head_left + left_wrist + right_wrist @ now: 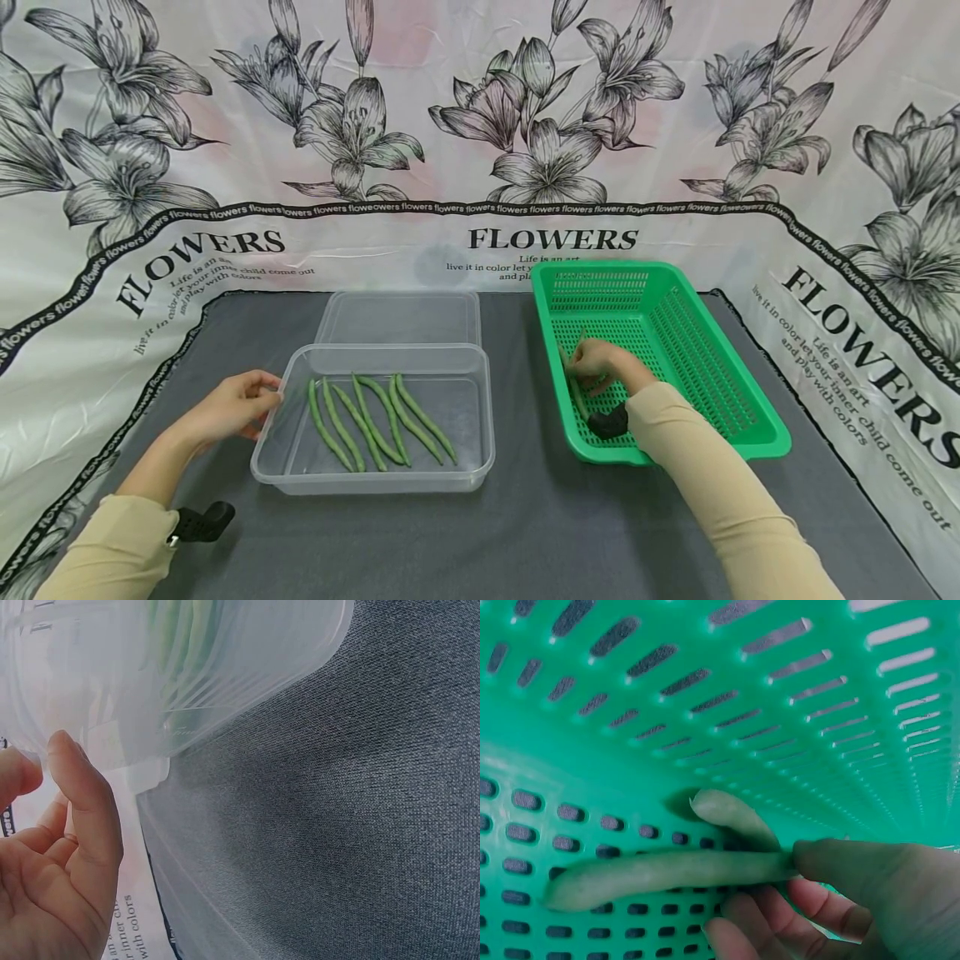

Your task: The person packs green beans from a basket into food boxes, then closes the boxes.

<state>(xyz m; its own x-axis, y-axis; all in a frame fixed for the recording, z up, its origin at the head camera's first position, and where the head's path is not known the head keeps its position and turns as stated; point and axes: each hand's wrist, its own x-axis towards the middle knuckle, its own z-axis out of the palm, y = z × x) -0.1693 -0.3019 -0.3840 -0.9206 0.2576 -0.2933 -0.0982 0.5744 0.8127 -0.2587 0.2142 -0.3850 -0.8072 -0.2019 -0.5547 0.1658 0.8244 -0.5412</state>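
Note:
A clear plastic container (375,482) holds several green beans (369,422) lying side by side. My left hand (238,407) is at its left wall, thumb and forefinger pinching the rim; the left wrist view shows the fingertips (64,746) at the translucent edge. Inside the green basket (675,333), my right hand (600,365) reaches down by the left wall. Close up, the right hand (847,900) pinches one end of a green bean (667,876) between thumb and fingers. A second bean (731,814) lies behind it, partly hidden.
A clear flat lid (401,317) lies just behind the container. Dark grey cloth (517,533) covers the table, and a white flower-printed sheet (420,250) borders it at the back and sides. The basket has slotted walls and stands to the container's right.

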